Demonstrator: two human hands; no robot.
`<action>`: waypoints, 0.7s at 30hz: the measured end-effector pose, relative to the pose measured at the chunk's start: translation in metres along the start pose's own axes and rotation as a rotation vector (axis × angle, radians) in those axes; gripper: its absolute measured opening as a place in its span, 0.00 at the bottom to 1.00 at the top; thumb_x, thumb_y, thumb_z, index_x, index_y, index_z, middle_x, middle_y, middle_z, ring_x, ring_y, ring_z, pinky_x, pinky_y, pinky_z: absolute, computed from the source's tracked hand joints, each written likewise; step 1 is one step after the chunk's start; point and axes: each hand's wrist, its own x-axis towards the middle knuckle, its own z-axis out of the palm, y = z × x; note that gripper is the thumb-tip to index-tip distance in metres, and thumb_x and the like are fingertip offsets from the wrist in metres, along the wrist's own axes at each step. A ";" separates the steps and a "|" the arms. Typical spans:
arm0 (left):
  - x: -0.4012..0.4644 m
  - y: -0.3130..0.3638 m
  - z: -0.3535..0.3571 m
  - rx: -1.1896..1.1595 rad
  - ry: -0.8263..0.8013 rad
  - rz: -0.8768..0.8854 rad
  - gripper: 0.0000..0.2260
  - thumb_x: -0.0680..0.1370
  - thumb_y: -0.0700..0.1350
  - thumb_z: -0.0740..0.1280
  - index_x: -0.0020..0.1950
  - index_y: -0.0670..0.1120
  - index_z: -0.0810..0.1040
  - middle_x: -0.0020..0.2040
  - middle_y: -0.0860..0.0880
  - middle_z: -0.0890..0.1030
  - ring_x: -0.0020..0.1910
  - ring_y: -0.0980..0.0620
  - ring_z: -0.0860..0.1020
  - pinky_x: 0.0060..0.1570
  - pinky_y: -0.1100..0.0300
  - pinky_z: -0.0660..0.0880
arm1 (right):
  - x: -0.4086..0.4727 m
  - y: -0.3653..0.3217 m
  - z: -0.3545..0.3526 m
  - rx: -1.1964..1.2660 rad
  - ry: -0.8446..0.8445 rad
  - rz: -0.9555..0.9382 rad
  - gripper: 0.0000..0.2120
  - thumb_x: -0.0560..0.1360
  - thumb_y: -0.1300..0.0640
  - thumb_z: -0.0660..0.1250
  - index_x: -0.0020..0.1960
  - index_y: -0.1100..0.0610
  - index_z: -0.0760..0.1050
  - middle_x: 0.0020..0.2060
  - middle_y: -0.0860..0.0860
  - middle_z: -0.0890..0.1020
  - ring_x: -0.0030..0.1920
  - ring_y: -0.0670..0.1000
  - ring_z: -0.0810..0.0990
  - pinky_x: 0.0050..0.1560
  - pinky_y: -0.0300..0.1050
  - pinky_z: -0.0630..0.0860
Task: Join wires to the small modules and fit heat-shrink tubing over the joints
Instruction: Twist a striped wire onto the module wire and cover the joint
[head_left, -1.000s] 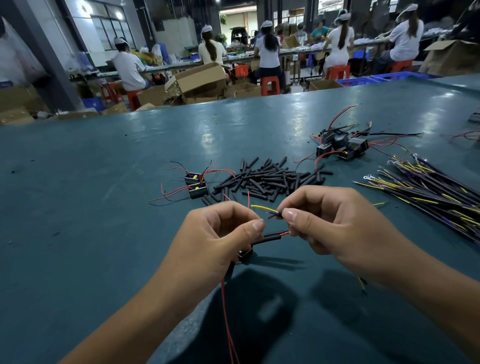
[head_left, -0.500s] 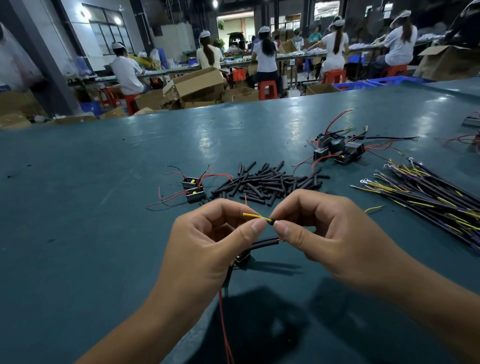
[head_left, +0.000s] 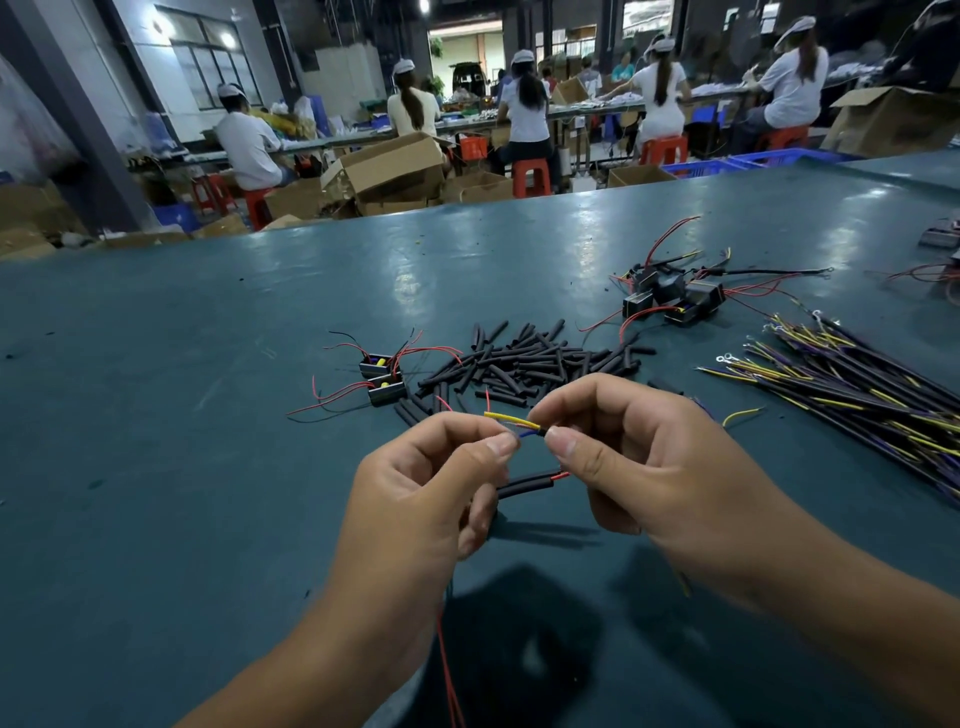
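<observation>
Fingertips of our left hand (head_left: 415, 493) and right hand (head_left: 649, 462) pinch thin yellow and blue wire ends (head_left: 514, 423) between them — a black heat-shrink tube on red wire (head_left: 524, 486) hangs just below that pinch.

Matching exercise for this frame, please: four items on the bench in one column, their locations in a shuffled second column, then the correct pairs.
Items:
1. heat-shrink pile
2. two small modules
3. bundle of yellow and purple wires
4. yellow wire end

Locations:
A. right side of the table
B. between the left hand and right hand
C. centre, beyond the hands
D. left of the tubing pile

Pairs: 1-C, 2-D, 3-A, 4-B
</observation>
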 end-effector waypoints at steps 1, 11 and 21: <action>-0.001 -0.001 0.000 0.028 0.000 0.022 0.05 0.71 0.45 0.72 0.40 0.44 0.83 0.25 0.49 0.70 0.24 0.54 0.64 0.23 0.66 0.62 | 0.000 0.000 0.000 -0.003 0.009 0.009 0.03 0.78 0.61 0.67 0.50 0.58 0.79 0.30 0.44 0.75 0.25 0.40 0.67 0.26 0.32 0.65; -0.008 -0.004 0.001 0.885 0.099 0.882 0.06 0.78 0.40 0.69 0.43 0.45 0.83 0.37 0.53 0.79 0.32 0.54 0.76 0.33 0.60 0.73 | -0.004 -0.008 0.004 -0.012 0.033 -0.023 0.08 0.76 0.60 0.70 0.38 0.57 0.79 0.24 0.42 0.71 0.25 0.41 0.65 0.27 0.30 0.63; -0.021 -0.004 0.020 0.111 0.106 0.158 0.04 0.69 0.46 0.73 0.38 0.47 0.85 0.27 0.49 0.76 0.23 0.56 0.69 0.23 0.68 0.66 | -0.007 -0.008 0.007 -0.065 0.065 -0.116 0.04 0.70 0.58 0.68 0.37 0.56 0.76 0.26 0.43 0.72 0.27 0.42 0.65 0.27 0.31 0.63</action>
